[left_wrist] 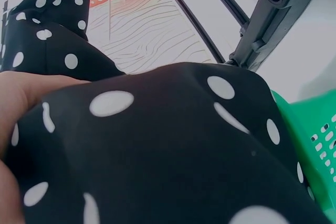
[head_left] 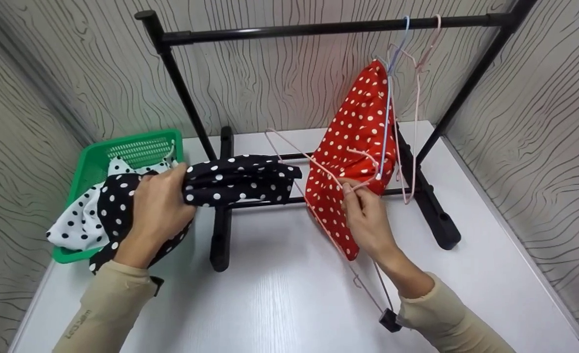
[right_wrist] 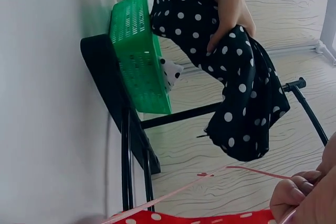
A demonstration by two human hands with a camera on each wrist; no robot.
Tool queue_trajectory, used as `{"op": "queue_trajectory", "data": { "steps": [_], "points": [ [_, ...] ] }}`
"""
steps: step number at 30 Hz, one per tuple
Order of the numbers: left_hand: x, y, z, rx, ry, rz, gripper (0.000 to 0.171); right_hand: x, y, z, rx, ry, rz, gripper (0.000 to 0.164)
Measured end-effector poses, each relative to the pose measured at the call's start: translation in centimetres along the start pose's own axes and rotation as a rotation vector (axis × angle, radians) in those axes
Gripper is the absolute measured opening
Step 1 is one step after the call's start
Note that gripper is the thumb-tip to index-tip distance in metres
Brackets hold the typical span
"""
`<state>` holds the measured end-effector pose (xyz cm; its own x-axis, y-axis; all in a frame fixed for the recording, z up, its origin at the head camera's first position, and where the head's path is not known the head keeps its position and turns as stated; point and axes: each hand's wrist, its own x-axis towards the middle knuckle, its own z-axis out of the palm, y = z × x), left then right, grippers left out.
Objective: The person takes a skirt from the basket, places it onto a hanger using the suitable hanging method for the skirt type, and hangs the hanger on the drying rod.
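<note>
Left hand (head_left: 162,198) grips the black dotted garment (head_left: 235,181) beside the basket (head_left: 88,169), right hand (head_left: 368,215) pinches a pink hanger (head_left: 325,169). Progress, judging by layout: red dotted garment (head_left: 353,122) already hung on the rack (head_left: 270,32), black one not yet on its hanger, white dotted cloth (head_left: 81,220) still waiting in the basket.
</note>
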<state>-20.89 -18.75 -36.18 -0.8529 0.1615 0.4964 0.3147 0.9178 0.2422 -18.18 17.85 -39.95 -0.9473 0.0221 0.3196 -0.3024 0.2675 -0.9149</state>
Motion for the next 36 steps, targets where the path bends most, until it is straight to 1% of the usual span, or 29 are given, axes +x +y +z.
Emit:
{"op": "queue_trajectory", "data": {
  "steps": [4, 7, 13, 16, 19, 23, 27, 30, 31, 36],
  "points": [
    [0.2, 0.2, 0.1, 0.012, -0.004, 0.007, 0.032, 0.4, -0.1, 1.0, 0.028, -0.001, 0.002, 0.03],
    [0.3, 0.4, 0.3, 0.018, -0.012, 0.009, 0.033, 0.8, -0.1, 2.0, 0.075, 0.002, 0.02, 0.028],
    [0.5, 1.0, 0.7, 0.031, -0.023, 0.018, 0.034, 1.4, -0.6, 4.3, 0.241, 0.0, 0.065, 0.031],
    [0.7, 1.4, 0.9, 0.041, -0.028, 0.023, 0.032, 1.6, -1.0, 5.5, 0.314, 0.001, 0.06, 0.032],
    [0.9, 1.8, 1.2, 0.055, -0.048, 0.022, 0.031, 1.6, -1.4, 6.6, 0.357, -0.008, 0.035, 0.033],
    [1.1, 2.6, 1.6, 0.084, -0.089, 0.022, 0.032, 1.6, -1.9, 8.0, 0.376, -0.028, 0.017, 0.033],
    [1.5, 3.6, 2.1, 0.11, -0.134, 0.036, 0.042, 1.8, -2.4, 9.3, 0.4, -0.052, 0.017, 0.032],
    [1.8, 4.4, 2.5, 0.118, -0.191, 0.035, 0.052, 1.9, -2.5, 10.0, 0.411, -0.066, 0.005, 0.031],
    [1.9, 4.7, 2.6, 0.114, -0.212, 0.032, 0.053, 1.9, -2.5, 10.2, 0.411, -0.069, -0.002, 0.03],
    [2.2, 5.7, 3.0, 0.05, -0.336, -0.006, 0.059, 2.2, -2.5, 10.8, 0.355, -0.067, -0.034, 0.03]
  ]
}}
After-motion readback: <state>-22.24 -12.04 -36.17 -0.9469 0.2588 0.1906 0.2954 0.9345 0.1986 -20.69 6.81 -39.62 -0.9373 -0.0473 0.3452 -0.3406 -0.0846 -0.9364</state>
